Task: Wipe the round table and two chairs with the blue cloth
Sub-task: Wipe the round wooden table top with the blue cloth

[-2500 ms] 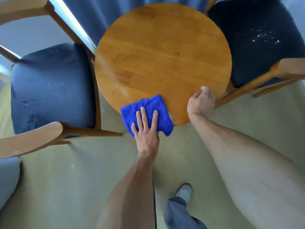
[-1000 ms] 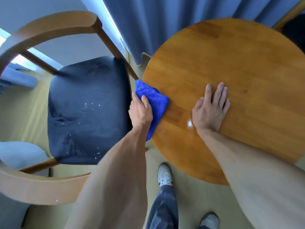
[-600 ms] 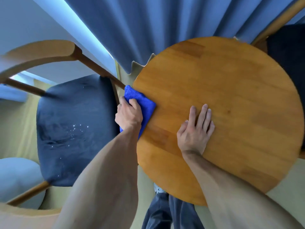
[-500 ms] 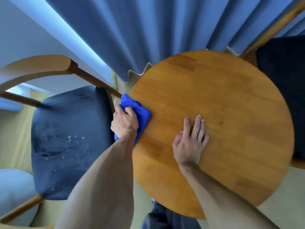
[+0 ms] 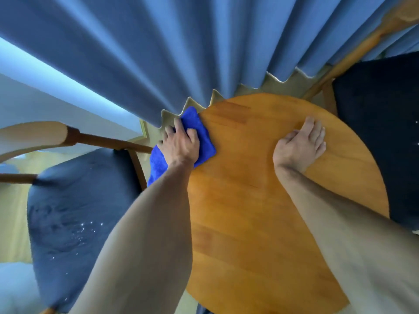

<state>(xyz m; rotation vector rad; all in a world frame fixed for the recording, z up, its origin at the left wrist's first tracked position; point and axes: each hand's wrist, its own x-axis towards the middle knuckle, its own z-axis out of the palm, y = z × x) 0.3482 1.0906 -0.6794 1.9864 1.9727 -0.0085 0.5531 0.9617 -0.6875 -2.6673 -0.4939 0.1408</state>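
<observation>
Blue folded microfibre cloth [image 5: 202, 134] lies over the far left edge of the round honey-coloured wooden table [image 5: 260, 211], partly hanging off it toward the pleated blue curtain [image 5: 170, 53], with the left hand [image 5: 180, 146] pressing down on it, fingers curled over its top. The right hand [image 5: 299, 145] rests flat on the tabletop, fingers straight and together. A wooden-armed chair with a dark blue crumb-speckled seat [image 5: 74, 211] stands just left of the table; another dark-seated wooden chair [image 5: 381, 132] stands at its right.

Both forearms are bare to the near frame edge, no sleeves showing; the left hand [image 5: 181, 146] and right hand [image 5: 299, 146] wear no gloves, rings or watch
</observation>
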